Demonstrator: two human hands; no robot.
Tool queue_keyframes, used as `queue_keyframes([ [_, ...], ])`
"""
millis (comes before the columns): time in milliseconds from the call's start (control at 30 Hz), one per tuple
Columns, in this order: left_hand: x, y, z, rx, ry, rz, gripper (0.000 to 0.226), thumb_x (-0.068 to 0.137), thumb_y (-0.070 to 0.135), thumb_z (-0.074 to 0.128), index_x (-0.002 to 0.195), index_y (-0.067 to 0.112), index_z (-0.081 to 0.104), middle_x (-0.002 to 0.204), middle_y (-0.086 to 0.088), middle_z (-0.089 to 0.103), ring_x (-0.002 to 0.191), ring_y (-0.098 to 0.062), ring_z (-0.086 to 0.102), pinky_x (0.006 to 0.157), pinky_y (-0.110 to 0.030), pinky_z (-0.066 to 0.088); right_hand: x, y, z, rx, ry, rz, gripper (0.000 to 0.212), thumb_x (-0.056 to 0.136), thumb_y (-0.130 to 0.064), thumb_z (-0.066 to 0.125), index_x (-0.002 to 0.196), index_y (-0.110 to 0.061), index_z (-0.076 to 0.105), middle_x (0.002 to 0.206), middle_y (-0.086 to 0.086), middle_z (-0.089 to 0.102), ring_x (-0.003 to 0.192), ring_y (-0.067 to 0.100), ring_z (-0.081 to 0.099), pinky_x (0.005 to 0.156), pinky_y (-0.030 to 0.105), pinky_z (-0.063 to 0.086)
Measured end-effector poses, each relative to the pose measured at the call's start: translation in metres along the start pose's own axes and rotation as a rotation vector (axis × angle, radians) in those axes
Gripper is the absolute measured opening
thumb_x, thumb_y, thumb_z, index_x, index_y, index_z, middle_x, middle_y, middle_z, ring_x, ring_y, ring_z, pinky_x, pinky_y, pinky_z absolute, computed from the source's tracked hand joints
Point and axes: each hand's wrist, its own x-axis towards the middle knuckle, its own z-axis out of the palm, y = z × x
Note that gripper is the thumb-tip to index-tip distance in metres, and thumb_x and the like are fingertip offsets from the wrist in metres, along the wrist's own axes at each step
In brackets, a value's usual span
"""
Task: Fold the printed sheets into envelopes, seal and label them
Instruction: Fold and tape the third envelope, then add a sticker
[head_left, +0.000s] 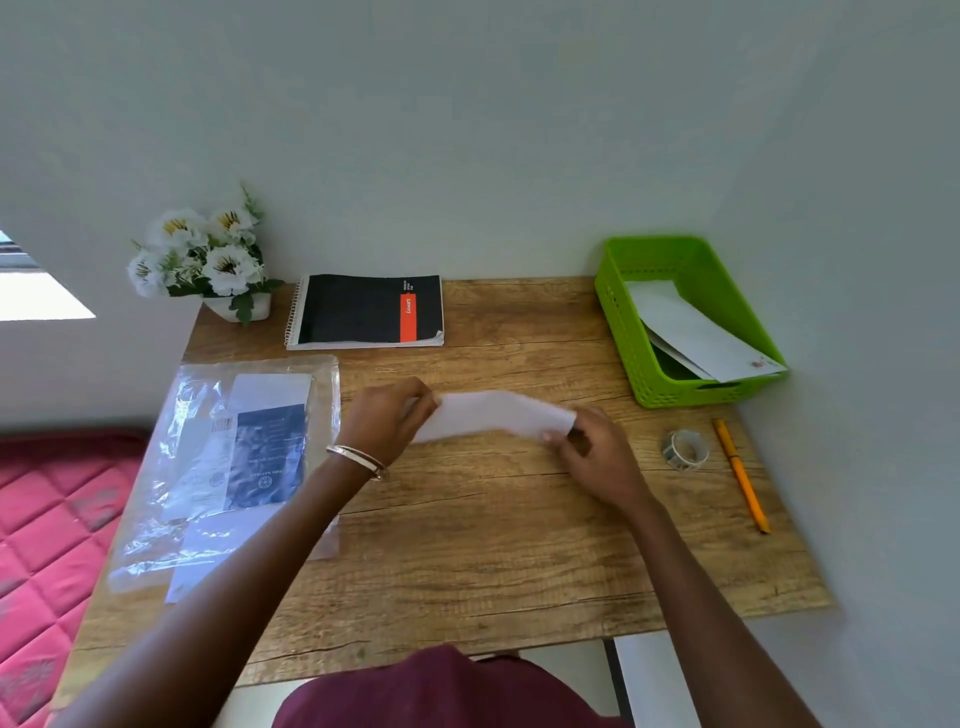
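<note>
Desk (467, 545): brown wood grain. Basket (623, 332): bright green, perforated walls; envelopes (691, 327) inside: white. Notebook (358, 309): black cover, orange-red stripe, white spiral binding. Pen (740, 475): orange-yellow. Flowers (208, 249): white petals, yellow-dark centres, green leaves. Folded paper (493, 415): white. Bed cover (47, 519): pink-red, quilted diamond pattern. Bracelet (358, 460): gold-toned.

A folded white sheet (493, 415), blurred and bowed upward, is held at both ends above mid-desk. Printed sheets (265, 452) lie in clear plastic at left. White envelopes (691, 327) rest slanted in a green basket (623, 322).
</note>
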Motion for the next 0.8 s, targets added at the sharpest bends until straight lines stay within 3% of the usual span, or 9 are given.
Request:
queue_keyframes([
  [67,-0.001,0.005,0.002,-0.218,0.081,-0.195,0.016,0.09,0.031,0.057,0.094,0.017,0.063,0.09,-0.001,0.062,0.076,-0.017,0.058,0.06,-0.024,0.044,-0.002,-0.005,-0.002,0.263,0.136,0.187,0.036,0.086,-0.036,0.066,0.072,-0.004,0.059,0.067,0.002,0.055,0.063,0.012,0.048,0.059,0.027,0.038],
  [133,-0.001,0.007,0.008,-0.313,0.144,-0.305,0.019,0.085,0.029,0.064,0.102,0.022,0.06,0.101,0.0,0.063,0.084,-0.018,0.059,0.066,-0.029,0.051,0.0,-0.01,-0.004,0.38,0.185,0.325,0.035,0.086,-0.032,0.068,0.07,-0.003,0.058,0.062,0.005,0.052,0.059,0.012,0.047,0.056,0.029,0.039],
  [233,-0.002,0.006,0.02,-0.411,0.103,-0.406,0.049,0.078,0.021,0.073,0.121,0.024,0.05,0.107,0.003,0.058,0.093,-0.016,0.056,0.076,-0.029,0.049,0.006,-0.013,0.002,0.388,0.142,0.446,0.011,0.086,-0.024,0.068,0.084,-0.014,0.064,0.077,0.011,0.069,0.057,0.019,0.062,0.055,0.035,0.053],
  [333,-0.009,0.005,0.033,-0.333,0.021,-0.425,0.059,0.072,0.012,0.077,0.124,0.026,0.052,0.13,-0.003,0.045,0.113,-0.022,0.051,0.094,-0.037,0.048,0.006,-0.011,0.012,0.26,0.192,0.499,0.018,0.087,-0.022,0.068,0.101,-0.011,0.065,0.083,0.008,0.069,0.064,0.024,0.067,0.061,0.035,0.057],
  [400,-0.018,0.005,0.043,-0.185,0.013,-0.392,0.052,0.073,0.013,0.076,0.12,0.024,0.057,0.14,-0.005,0.034,0.125,-0.024,0.039,0.104,-0.038,0.038,0.004,-0.011,0.017,0.107,0.198,0.466,0.029,0.088,-0.026,0.065,0.113,-0.012,0.062,0.094,0.007,0.069,0.084,0.031,0.067,0.074,0.038,0.056],
  [467,-0.025,0.002,0.051,-0.048,0.012,-0.305,0.038,0.077,0.018,0.071,0.114,0.022,0.064,0.142,-0.004,0.036,0.127,-0.025,0.034,0.104,-0.042,0.034,0.003,-0.016,0.02,-0.129,0.163,0.431,0.039,0.092,-0.026,0.059,0.127,-0.011,0.054,0.108,0.011,0.066,0.1,0.032,0.062,0.078,0.034,0.051],
  [600,-0.031,-0.002,0.056,0.123,-0.073,-0.243,0.031,0.089,0.028,0.056,0.12,0.03,0.061,0.137,0.007,0.047,0.131,-0.021,0.032,0.105,-0.044,0.024,0.003,-0.023,0.024,-0.609,0.121,0.267,0.042,0.093,-0.025,0.055,0.131,-0.009,0.049,0.119,0.017,0.058,0.105,0.031,0.053,0.079,0.038,0.047],
  [700,-0.033,0.0,0.056,0.249,-0.074,-0.228,0.032,0.091,0.033,0.051,0.123,0.034,0.058,0.136,0.009,0.048,0.131,-0.02,0.033,0.105,-0.044,0.021,0.004,-0.019,0.032,-0.614,0.044,0.057,0.039,0.092,-0.029,0.054,0.128,-0.014,0.056,0.132,0.016,0.052,0.117,0.033,0.048,0.091,0.045,0.042],
  [800,-0.037,0.003,0.058,0.287,-0.053,-0.224,0.032,0.092,0.032,0.051,0.123,0.034,0.057,0.136,0.01,0.049,0.13,-0.02,0.035,0.106,-0.043,0.019,-0.001,-0.015,0.039,-0.552,-0.124,-0.037,0.049,0.095,-0.045,0.031,0.135,-0.026,0.051,0.146,0.007,0.044,0.133,0.029,0.039,0.101,0.048,0.034],
])
